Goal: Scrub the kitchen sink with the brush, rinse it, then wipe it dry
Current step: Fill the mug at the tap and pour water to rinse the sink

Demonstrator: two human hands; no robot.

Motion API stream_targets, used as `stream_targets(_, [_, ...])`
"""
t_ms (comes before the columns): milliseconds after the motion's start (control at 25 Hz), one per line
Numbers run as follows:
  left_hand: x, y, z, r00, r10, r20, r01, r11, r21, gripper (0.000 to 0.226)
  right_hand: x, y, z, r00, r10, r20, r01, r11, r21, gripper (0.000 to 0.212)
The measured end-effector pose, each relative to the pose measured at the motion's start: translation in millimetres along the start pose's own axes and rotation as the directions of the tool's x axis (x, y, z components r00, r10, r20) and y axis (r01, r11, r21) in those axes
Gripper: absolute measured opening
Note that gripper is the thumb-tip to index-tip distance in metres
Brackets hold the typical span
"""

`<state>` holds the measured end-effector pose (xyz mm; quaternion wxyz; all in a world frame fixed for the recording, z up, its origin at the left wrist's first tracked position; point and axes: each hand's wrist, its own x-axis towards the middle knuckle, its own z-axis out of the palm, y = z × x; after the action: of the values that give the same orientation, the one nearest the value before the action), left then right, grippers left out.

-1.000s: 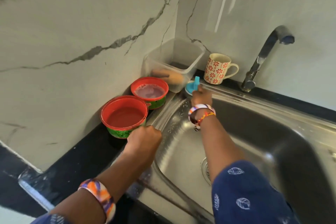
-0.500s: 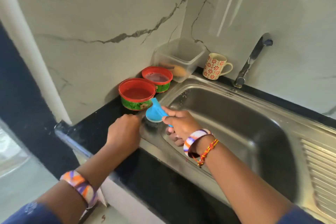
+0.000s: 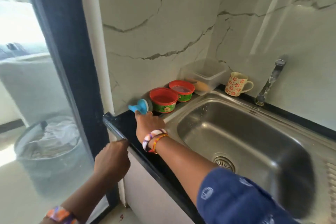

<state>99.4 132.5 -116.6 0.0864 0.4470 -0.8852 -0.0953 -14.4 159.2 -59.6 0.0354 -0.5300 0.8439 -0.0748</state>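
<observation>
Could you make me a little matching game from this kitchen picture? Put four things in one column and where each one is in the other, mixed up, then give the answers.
Things:
1. blue brush
2. flowered mug
3. clear plastic box
4. drain strainer

Places:
A. in the bottom of the sink
B. in the corner where the two walls meet
C. on the counter next to the tap
D. held in the right hand, at the left end of the counter beside the nearer red tub

Pairs: 1-D, 2-C, 3-B, 4-A
</observation>
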Motion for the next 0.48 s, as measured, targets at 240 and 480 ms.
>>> stream_targets(240, [-21, -18, -13, 0.997, 0.078, 0.013, -0.079, 0.995, 0.06, 0.037, -3, -15, 17, 0.986, 0.015, 0.167, -0.034, 0.993, 0.112, 0.047])
stream_targets(480, [-4, 49, -62, 0.968, 0.242, -0.061, -0.235, 0.966, 0.106, 0.033, -38, 47, -36, 0.999, 0.053, -0.003, -0.051, 0.964, 0.261, 0.029])
